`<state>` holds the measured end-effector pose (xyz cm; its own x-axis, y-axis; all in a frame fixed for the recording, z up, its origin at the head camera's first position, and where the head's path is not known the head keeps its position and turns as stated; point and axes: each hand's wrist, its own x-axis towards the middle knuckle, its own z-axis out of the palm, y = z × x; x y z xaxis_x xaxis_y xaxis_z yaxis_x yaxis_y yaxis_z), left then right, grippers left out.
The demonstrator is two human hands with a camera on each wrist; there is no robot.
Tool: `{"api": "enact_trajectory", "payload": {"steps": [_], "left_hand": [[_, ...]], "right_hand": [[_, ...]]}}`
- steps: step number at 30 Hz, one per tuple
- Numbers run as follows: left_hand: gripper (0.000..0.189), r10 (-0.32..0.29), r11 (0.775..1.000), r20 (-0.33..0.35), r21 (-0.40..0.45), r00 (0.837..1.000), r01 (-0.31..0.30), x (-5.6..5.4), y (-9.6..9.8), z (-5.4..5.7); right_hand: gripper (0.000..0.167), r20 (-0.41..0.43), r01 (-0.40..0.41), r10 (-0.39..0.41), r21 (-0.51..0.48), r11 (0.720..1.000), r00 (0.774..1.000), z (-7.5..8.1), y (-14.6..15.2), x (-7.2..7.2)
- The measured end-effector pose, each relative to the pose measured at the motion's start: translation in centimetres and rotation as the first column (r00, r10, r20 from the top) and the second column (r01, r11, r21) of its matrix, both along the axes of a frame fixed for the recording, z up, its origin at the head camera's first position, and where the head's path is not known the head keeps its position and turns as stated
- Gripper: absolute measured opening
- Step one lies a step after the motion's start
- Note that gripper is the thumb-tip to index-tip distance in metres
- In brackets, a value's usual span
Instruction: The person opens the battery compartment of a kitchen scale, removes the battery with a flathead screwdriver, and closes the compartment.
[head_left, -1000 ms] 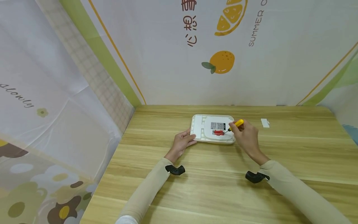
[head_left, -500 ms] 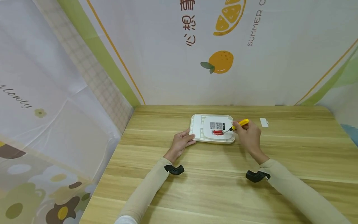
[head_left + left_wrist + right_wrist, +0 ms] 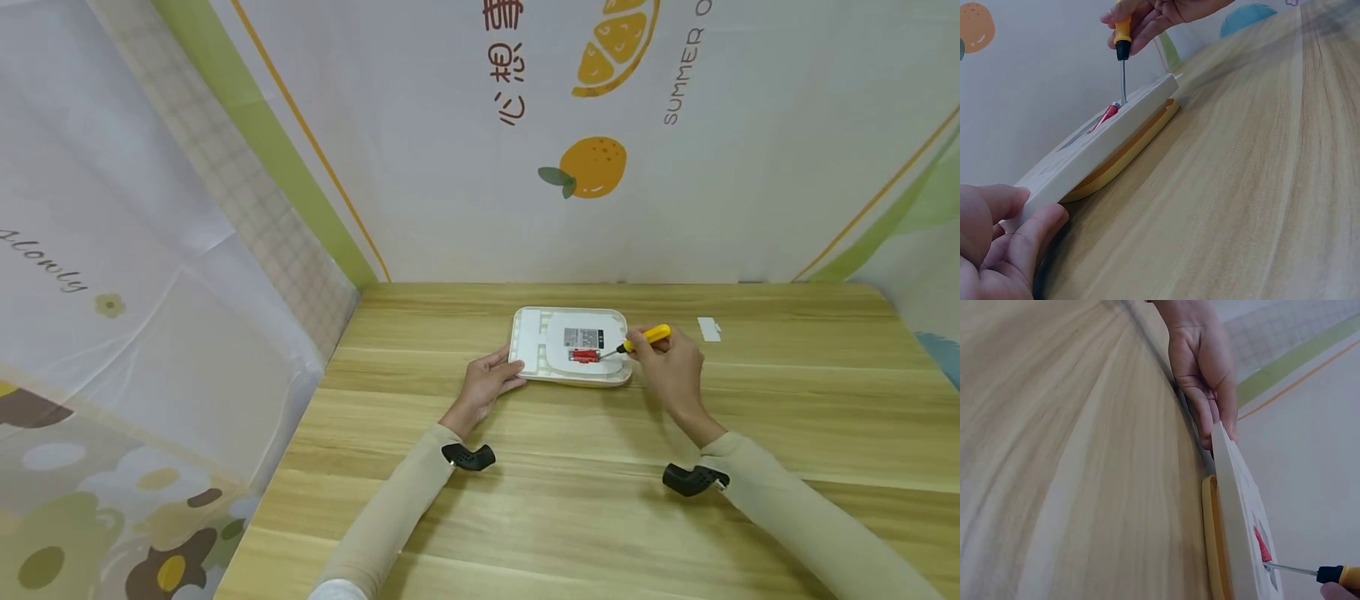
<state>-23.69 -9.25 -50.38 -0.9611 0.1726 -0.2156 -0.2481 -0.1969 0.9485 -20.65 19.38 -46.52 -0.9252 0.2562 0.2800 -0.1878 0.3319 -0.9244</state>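
My left hand (image 3: 483, 387) grips the left edge of a flat white device (image 3: 531, 340), its thumb on top and fingers underneath. The device lies with its label (image 3: 582, 337) up, on a yellow part (image 3: 1110, 175) seen in both wrist views. Below the label, a red battery (image 3: 582, 356) sits in an open compartment. My right hand (image 3: 671, 371) holds a screwdriver (image 3: 656, 334) by its yellow and black handle. The metal tip reaches the right end of the battery; whether it touches the battery or the compartment edge I cannot tell.
A small white battery cover (image 3: 708, 329) lies on the wooden table (image 3: 570, 500) to the right of the device. A printed cloth (image 3: 450, 167) hangs behind the table's back edge.
My right hand has shifted slightly right, with the screwdriver handle leaning lower and further right. Its tip stays at the battery's right end. The left hand and the device hold nearly still.
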Motion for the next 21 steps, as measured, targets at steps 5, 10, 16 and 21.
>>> {"api": "enact_trajectory", "payload": {"steps": [5, 10, 16, 21], "left_hand": [[0.053, 0.008, 1.0, -0.009, 0.0, 1.0, -0.008, 0.0, 0.0, -0.1], [0.054, 0.012, 1.0, -0.003, 0.007, 1.0, -0.012, 0.1, 0.0, -0.2], [0.054, 0.008, 1.0, -0.014, 0.005, 1.0, -0.008, 0.1, -0.1, 0.0], [0.055, 0.005, 1.0, -0.006, -0.005, 1.0, -0.005, 0.0, -0.3, 0.1]], "right_hand": [[0.029, -0.086, 0.001, 0.012, 0.149, 0.989, 0.996, 0.2, -0.5, 0.0], [0.029, -0.081, 0.007, 0.007, 0.177, 0.984, 0.997, 0.5, -0.6, 0.0], [0.028, -0.039, 0.018, -0.012, 0.144, 0.989, 0.999, 0.7, -0.5, -0.3], [0.024, -0.134, -0.021, 0.05, 0.211, 0.977, 0.99, 0.8, -1.2, -0.3]]}}
